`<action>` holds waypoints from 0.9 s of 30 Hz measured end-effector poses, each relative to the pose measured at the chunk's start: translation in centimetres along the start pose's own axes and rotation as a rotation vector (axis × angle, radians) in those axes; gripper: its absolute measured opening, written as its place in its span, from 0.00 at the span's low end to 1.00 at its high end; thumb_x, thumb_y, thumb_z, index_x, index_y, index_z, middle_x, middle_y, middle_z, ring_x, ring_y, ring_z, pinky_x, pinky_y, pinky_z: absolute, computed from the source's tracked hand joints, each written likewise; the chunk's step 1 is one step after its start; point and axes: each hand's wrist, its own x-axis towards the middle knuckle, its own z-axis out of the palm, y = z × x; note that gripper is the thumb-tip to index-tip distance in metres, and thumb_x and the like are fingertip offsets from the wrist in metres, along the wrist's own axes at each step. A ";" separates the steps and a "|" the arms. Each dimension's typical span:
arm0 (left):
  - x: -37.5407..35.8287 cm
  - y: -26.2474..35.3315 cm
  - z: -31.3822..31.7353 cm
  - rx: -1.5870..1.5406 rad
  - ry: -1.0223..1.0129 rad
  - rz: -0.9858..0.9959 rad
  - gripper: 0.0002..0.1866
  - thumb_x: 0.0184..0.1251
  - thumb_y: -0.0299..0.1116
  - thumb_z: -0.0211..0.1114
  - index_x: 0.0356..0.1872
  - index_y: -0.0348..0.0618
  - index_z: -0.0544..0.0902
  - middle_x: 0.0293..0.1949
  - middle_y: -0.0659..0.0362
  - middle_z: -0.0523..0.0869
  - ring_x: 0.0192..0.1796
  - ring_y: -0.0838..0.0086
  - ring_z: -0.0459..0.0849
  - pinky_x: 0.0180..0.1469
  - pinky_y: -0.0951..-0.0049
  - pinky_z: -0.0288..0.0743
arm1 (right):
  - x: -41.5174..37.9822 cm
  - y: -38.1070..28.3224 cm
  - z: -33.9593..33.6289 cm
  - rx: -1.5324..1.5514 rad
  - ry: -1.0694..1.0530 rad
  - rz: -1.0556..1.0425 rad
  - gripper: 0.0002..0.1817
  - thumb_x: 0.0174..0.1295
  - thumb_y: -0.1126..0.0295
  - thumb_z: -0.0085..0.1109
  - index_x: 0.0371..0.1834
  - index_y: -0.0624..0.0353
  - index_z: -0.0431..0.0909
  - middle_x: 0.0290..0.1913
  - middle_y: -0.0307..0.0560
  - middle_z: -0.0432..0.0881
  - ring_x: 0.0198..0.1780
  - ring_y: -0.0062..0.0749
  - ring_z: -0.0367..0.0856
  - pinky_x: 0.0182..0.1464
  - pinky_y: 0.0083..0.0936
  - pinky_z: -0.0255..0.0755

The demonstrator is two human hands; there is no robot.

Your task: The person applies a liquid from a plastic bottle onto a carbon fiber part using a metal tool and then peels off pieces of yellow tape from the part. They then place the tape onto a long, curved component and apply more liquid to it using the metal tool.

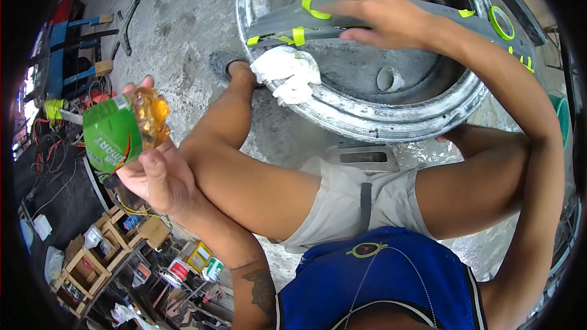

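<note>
My left hand [160, 174] is raised at the left, gripping a green-labelled plastic bottle [114, 134] with amber contents. The thumb shows on the near side and the fingers are mostly hidden behind it. My right hand [388, 17] reaches over a long dark grey panel [422, 17], fingers stretched out and thumb apart, by a strip of yellow-green tape [315, 9]. More tape pieces stick along the panel, which lies across a large tyre [361, 121] with white smears. A crumpled white cloth [286, 74] rests on the tyre's near left rim.
A roll of yellow-green tape [501, 22] lies at the panel's right part. Inside the tyre is a small pale cylinder [389, 78]. Blue stands [61, 55], cables [54, 153] and wooden crates [92, 269] line the left. A sandalled foot [229, 66] is beside the tyre.
</note>
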 end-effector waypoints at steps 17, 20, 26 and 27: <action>0.1 -0.2 -0.3 -0.074 0.072 -0.036 0.42 0.55 0.37 0.78 0.68 0.30 0.67 0.65 0.37 0.74 0.67 0.40 0.73 0.71 0.45 0.63 | 9.6 -2.4 5.5 0.273 -0.124 -0.016 0.26 0.57 0.76 0.60 0.62 0.55 0.77 0.56 0.52 0.80 0.64 0.49 0.74 0.68 0.43 0.67; -0.1 0.0 -0.4 -0.063 0.055 -0.024 0.40 0.58 0.34 0.74 0.69 0.28 0.65 0.65 0.35 0.73 0.68 0.40 0.71 0.72 0.45 0.61 | 8.9 -2.2 5.1 0.268 -0.063 -0.059 0.24 0.57 0.76 0.61 0.60 0.55 0.77 0.55 0.52 0.80 0.62 0.48 0.74 0.66 0.42 0.68; -2.2 -2.7 -2.6 -0.029 0.072 -0.084 0.20 0.57 0.36 0.68 0.46 0.34 0.77 0.48 0.42 0.81 0.56 0.52 0.79 0.63 0.55 0.69 | 2.0 2.8 -4.1 0.280 0.131 0.081 0.15 0.62 0.67 0.62 0.52 0.55 0.82 0.39 0.47 0.86 0.45 0.40 0.85 0.50 0.35 0.76; -2.8 -5.2 -2.5 0.024 -0.031 -0.109 0.18 0.55 0.37 0.68 0.43 0.37 0.77 0.45 0.44 0.81 0.53 0.53 0.79 0.60 0.55 0.70 | -0.1 4.5 -5.9 0.255 0.241 0.120 0.14 0.63 0.64 0.64 0.50 0.55 0.83 0.35 0.46 0.86 0.41 0.39 0.86 0.47 0.34 0.77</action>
